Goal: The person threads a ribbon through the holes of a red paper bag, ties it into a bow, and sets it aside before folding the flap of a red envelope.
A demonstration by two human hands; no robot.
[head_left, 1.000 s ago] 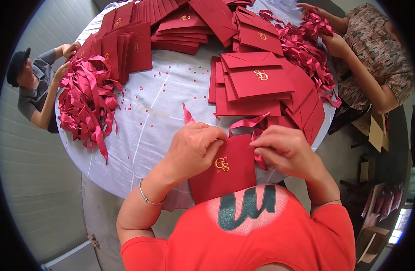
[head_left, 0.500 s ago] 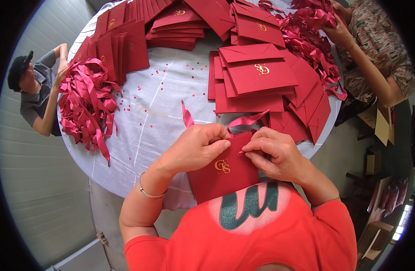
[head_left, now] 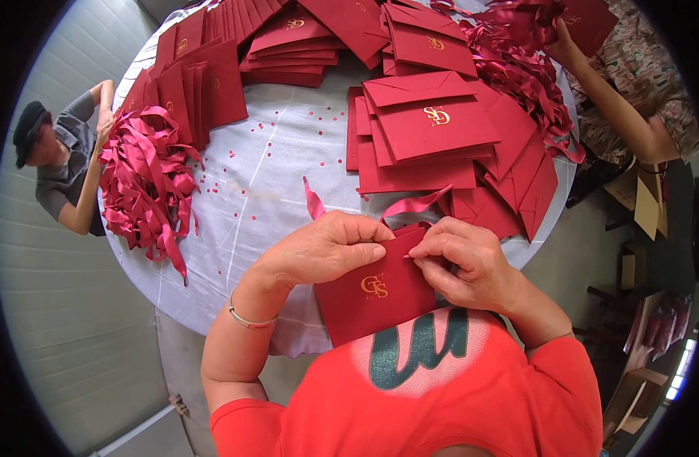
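Note:
A dark red paper bag (head_left: 387,308) with a gold emblem is upright between my hands, close to my shirt. My left hand (head_left: 323,247) is closed on its upper edge, thumb on the front face and fingers behind. At the bag's upper right, my right hand (head_left: 467,263) pinches a small pink ribbon tip that shows at the front panel. A pink satin ribbon (head_left: 418,204) loops up behind the bag, and another ribbon end (head_left: 313,199) sticks up beyond my left hand. The bag's inside is hidden.
Stacked red bags (head_left: 433,129) lie beyond my hands, with more folded bags (head_left: 292,46) at the far side. Ribbon heaps (head_left: 148,183) rest on the white-covered table (head_left: 212,282), among small red dots. Two other people work at the left and right.
My hands and the bag have barely moved. At the far right, the other person's hand has shifted, and a red bag now shows beside it. The person at left has lowered their head slightly.

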